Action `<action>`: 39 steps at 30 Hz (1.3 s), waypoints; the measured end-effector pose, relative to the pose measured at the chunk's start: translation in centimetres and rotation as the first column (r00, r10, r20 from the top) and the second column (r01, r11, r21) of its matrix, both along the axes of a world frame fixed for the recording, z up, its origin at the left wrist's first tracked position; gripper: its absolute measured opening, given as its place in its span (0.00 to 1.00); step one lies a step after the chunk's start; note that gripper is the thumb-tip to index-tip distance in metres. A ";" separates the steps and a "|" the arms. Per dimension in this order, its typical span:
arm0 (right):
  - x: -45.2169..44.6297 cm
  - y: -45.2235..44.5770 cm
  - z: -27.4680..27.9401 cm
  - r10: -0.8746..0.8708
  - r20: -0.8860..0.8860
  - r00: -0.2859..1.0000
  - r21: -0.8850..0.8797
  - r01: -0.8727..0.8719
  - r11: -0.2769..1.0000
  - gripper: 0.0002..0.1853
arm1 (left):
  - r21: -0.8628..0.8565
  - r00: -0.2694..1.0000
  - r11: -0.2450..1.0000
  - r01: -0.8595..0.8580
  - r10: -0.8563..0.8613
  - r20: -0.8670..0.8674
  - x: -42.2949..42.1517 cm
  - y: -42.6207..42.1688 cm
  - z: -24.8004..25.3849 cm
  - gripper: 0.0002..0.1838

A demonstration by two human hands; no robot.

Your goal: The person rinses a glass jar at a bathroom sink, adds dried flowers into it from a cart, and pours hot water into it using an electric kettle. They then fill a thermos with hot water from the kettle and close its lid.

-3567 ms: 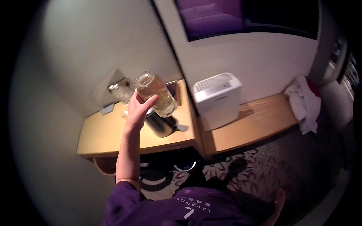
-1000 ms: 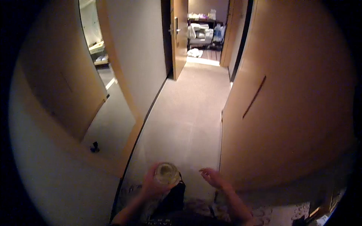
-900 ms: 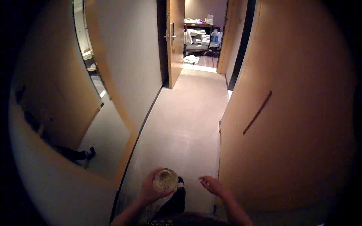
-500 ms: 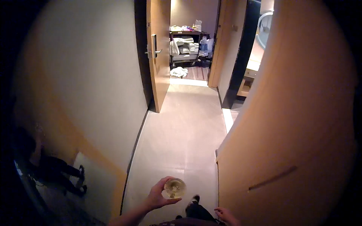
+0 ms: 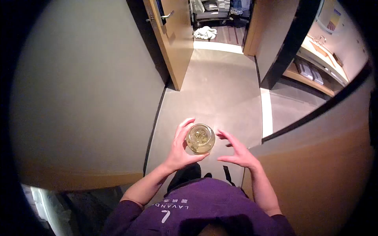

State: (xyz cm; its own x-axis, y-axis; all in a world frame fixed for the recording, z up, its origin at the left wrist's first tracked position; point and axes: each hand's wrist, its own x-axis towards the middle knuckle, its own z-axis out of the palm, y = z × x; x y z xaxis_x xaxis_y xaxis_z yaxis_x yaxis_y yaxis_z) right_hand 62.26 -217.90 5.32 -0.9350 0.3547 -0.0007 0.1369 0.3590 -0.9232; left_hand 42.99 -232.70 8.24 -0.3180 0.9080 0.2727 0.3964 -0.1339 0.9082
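Observation:
A round glass jar (image 5: 201, 138) with pale yellowish liquid and bits inside is in front of the purple shirt, seen from above. My left hand (image 5: 182, 147) is wrapped round the jar's left side, thumb along its near edge. To the right of the jar is my right hand (image 5: 237, 152), its fingers spread and curved toward the glass, with a small gap between them and nothing held.
An open wooden door (image 5: 173, 43) stands at the upper left of the hallway floor (image 5: 212, 90). Beyond the doorway are a white cloth (image 5: 205, 33) and a cart (image 5: 212, 15). At the right, a bathroom opening shows a sink counter (image 5: 321, 51). A wall (image 5: 86, 90) runs along the left.
The view has moved down the hallway from the room with the desk. The jar stays in my left hand, and my right hand has come up beside it with fingers spread. More of the bathroom shows.

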 end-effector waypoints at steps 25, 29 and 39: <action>-37.8 62.8 -4.5 -0.483 -0.029 0.875 -0.088 0.479 0.873 0.46 | -0.074 0.891 0.890 0.451 -0.454 -0.031 -37.3 71.4 -2.5 0.43; -42.9 75.0 -4.4 -0.407 -0.113 0.906 -0.026 0.407 0.913 0.45 | -0.101 0.892 0.904 0.416 -0.427 -0.151 -42.3 83.1 -1.2 0.46; -57.4 103.2 -3.2 -0.298 0.060 0.953 -0.076 0.302 0.950 0.48 | -0.054 0.963 0.963 0.266 -0.263 0.055 -55.4 109.2 -3.2 0.43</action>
State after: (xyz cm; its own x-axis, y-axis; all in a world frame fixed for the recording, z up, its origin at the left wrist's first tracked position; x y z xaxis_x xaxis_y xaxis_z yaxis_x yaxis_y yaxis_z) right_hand 4.85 -114.75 2.10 -0.7836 0.6156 -0.0836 0.2706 0.2171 -0.9379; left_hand -12.39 -123.45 4.99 -0.0757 0.9759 0.2049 0.3110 -0.1721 0.9347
